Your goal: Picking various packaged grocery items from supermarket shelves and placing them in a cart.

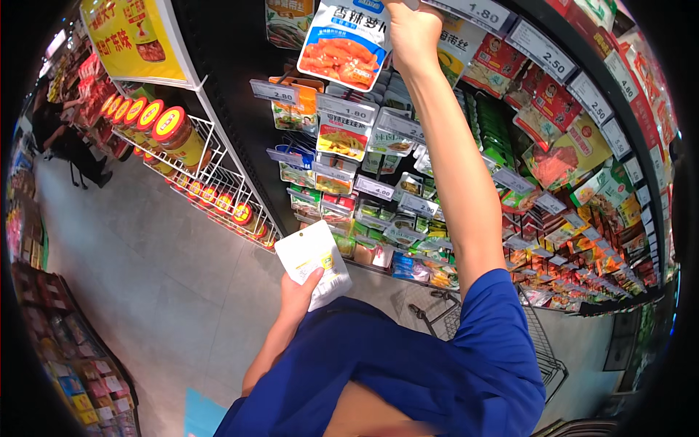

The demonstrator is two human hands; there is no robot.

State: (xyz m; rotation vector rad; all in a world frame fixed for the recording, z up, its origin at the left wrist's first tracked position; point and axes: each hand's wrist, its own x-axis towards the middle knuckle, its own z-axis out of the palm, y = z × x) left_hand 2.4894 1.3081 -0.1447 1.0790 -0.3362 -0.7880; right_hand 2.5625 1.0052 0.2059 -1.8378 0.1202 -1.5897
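My left hand [299,292] holds a flat white food pouch [317,259] low in front of my body. Its thumb presses on the printed back, and a small hanging hole shows at the top. At the upper edge of the view, my right hand [416,30] is raised to the top of the hanging display. Beside it is a white and blue pouch [344,52] picturing orange-red pickled food. The fingertips of the right hand are cut off by the frame, so a grip on that pouch cannot be made out.
Pouches hang in rows behind price tags [347,109]. More packets [551,109] line the right. Red-lidded jars [180,134] stand in a wire rack [218,175] at left. A shopping cart [538,338] stands behind my right arm. A seated person [68,136] is farther left.
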